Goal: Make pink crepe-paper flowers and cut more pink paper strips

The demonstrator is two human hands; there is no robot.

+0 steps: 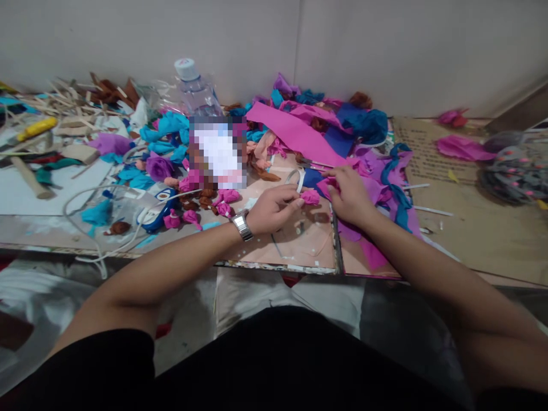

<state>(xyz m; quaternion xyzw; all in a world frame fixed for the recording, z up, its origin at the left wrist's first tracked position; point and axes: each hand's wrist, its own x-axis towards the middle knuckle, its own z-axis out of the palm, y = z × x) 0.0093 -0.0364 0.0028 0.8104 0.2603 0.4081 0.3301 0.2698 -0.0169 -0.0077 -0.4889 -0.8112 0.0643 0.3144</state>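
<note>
My left hand, with a metal watch on its wrist, pinches a small crumpled pink crepe paper flower between thumb and fingertips. Just right of it, my right hand is closed over a piece of pink crepe paper, its fingertips partly hidden. Beyond my left fingertips stands a pale ring, which looks like a tape roll. A thin metal tool, perhaps scissors, lies just past my right fingers. Several finished-looking pink paper buds lie left of my left wrist.
A water bottle and a phone-like blurred object stand behind the buds. A blue device with a white cord lies at left, near a yellow-handled tool. Crepe paper sheets heap at the back. Cardboard covers the right side.
</note>
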